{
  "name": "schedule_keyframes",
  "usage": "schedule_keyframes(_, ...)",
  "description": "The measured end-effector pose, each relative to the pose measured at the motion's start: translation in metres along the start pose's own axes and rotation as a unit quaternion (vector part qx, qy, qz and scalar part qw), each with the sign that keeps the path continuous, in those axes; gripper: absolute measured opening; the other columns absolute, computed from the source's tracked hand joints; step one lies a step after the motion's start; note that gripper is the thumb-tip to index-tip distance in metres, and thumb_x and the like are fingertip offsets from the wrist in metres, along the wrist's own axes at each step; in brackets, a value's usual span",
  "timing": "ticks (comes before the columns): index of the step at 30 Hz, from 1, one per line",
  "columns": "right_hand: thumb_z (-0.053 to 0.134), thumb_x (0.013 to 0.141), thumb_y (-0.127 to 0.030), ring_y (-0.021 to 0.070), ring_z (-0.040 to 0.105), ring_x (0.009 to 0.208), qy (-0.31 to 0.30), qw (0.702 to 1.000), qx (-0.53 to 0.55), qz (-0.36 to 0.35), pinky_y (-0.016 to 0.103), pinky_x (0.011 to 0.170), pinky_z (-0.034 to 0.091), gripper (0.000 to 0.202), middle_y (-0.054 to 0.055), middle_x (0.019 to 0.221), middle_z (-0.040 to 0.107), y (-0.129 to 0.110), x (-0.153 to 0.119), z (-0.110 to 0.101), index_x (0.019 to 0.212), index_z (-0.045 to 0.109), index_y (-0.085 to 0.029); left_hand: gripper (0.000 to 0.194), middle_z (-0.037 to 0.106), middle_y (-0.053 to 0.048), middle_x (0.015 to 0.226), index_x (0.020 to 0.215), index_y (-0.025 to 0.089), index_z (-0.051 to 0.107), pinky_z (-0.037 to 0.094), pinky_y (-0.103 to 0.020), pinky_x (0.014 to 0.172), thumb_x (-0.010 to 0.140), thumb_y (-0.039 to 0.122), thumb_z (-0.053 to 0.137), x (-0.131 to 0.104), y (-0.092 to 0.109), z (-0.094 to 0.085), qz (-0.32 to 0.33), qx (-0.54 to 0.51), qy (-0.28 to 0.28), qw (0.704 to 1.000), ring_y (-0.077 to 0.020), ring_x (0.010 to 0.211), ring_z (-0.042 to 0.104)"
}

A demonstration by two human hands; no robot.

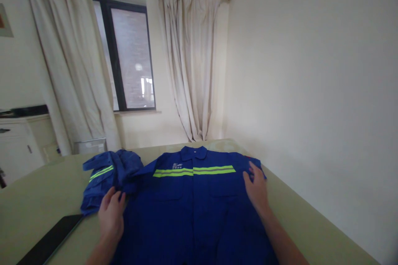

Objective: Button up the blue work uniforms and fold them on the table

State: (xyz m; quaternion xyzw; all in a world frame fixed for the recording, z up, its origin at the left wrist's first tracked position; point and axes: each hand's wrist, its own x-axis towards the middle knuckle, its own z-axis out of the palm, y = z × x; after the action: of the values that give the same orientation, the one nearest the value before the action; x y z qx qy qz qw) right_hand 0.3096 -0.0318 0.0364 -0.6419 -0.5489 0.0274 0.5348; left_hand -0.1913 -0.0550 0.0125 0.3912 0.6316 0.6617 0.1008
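Blue jacket point(199, 198), one, spread; two hands point(111, 213) point(256, 186) apparently touching it.

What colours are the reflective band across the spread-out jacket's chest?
Fluorescent yellow-green with a grey middle stripe; head view.

Soft, dim daylight enters at the window point(133, 58); the right side is dull grey (corners darken, lines bow), with slight overall blur.

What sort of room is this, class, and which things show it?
Probably a room in a home: long curtains beside a window, and a white cabinet in the corner.
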Motion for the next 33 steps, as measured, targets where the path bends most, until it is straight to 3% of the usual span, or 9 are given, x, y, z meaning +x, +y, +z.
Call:
schedule_keyframes(2,0.040,0.096,-0.050,0.0273,0.061,0.123,-0.160,0.985,0.022,-0.058,0.045,0.111,0.044,0.055,0.014,0.133,0.065,-0.036,-0.026,0.012,0.137,0.060,-0.019,0.059,0.062,-0.013,0.127,0.134,0.019,0.056,0.056,-0.052,0.099,0.088,0.056,0.051,-0.012,0.020,-0.003,0.030,0.026,-0.030,0.999,-0.0313,0.114,0.063)
schedule_keyframes(4,0.044,0.097,-0.058,0.0278,0.050,0.137,-0.309,0.944,-0.011,-0.112,0.046,0.119,0.034,0.058,0.011,0.146,0.058,-0.069,-0.057,0.025,0.141,0.059,-0.024,0.056,0.062,-0.011,0.134,0.134,0.021,0.060,0.051,-0.052,0.107,0.090,0.056,0.051,-0.039,0.040,-0.002,0.095,0.058,-0.200,0.973,-0.0317,0.123,0.060)
schedule_keyframes(7,0.048,0.093,-0.070,0.0332,0.027,0.152,-0.455,0.873,-0.093,-0.150,0.055,0.123,0.019,0.073,0.010,0.164,0.035,-0.096,-0.093,0.041,0.154,0.043,-0.030,0.061,0.047,-0.004,0.158,0.149,0.035,0.049,0.032,-0.051,0.122,0.091,0.054,0.056,-0.092,0.061,0.007,0.141,0.164,-0.569,0.794,-0.0300,0.146,0.042)
schedule_keyframes(9,0.043,0.095,-0.072,0.0329,0.016,0.155,-0.472,0.855,-0.123,-0.174,0.057,0.124,0.012,0.074,0.008,0.167,0.024,-0.097,-0.101,0.048,0.158,0.035,-0.033,0.088,0.022,-0.002,0.169,0.157,0.040,0.032,0.015,-0.060,0.125,0.079,0.055,0.070,-0.122,0.065,0.016,0.159,0.280,-0.652,0.686,-0.0359,0.156,0.017)
schedule_keyframes(12,0.037,0.097,-0.072,0.0297,0.014,0.156,-0.470,0.848,-0.133,-0.204,0.053,0.125,0.010,0.072,0.006,0.168,0.023,-0.089,-0.085,0.060,0.158,0.032,-0.036,0.100,0.003,-0.002,0.171,0.159,0.041,0.015,0.002,-0.068,0.122,0.078,0.063,0.067,-0.142,0.065,0.032,0.178,0.371,-0.617,0.671,-0.0389,0.156,0.002)
schedule_keyframes(18,0.036,0.103,-0.056,0.0360,0.023,0.153,-0.467,0.837,-0.197,-0.204,0.060,0.121,0.019,0.063,0.014,0.166,0.027,-0.102,-0.040,0.102,0.158,0.036,-0.025,0.064,0.028,0.000,0.167,0.156,0.038,0.035,0.016,-0.059,0.124,0.098,0.064,0.034,-0.120,0.067,0.074,0.231,0.406,-0.466,0.751,-0.0295,0.155,0.023)
schedule_keyframes(23,0.050,0.098,-0.031,0.0424,0.050,0.135,-0.455,0.835,-0.209,-0.228,0.066,0.103,0.042,0.050,0.021,0.150,0.051,-0.138,-0.043,0.115,0.147,0.051,-0.021,0.055,0.035,0.000,0.164,0.154,0.034,0.041,0.024,-0.055,0.124,0.100,0.042,0.040,-0.106,0.059,0.091,0.243,0.438,-0.418,0.758,-0.0280,0.152,0.031)
schedule_keyframes(27,0.060,0.089,-0.023,0.0307,0.068,0.111,-0.484,0.807,-0.169,-0.293,0.044,0.091,0.055,0.038,0.011,0.125,0.069,-0.147,-0.058,0.073,0.125,0.068,-0.027,0.056,0.037,-0.001,0.163,0.153,0.033,0.043,0.025,-0.055,0.122,0.098,0.029,0.038,-0.101,0.052,0.094,0.239,0.453,-0.401,0.760,-0.0267,0.151,0.033)
schedule_keyframes(33,0.052,0.091,-0.028,0.0265,0.075,0.073,-0.553,0.756,-0.175,-0.304,0.032,0.064,0.051,0.024,0.005,0.079,0.077,-0.125,-0.103,-0.053,0.091,0.077,-0.028,0.059,0.032,-0.003,0.166,0.157,0.030,0.037,0.019,-0.057,0.124,0.098,0.038,0.031,-0.093,0.053,0.096,0.214,0.457,-0.425,0.751,-0.0285,0.154,0.027)
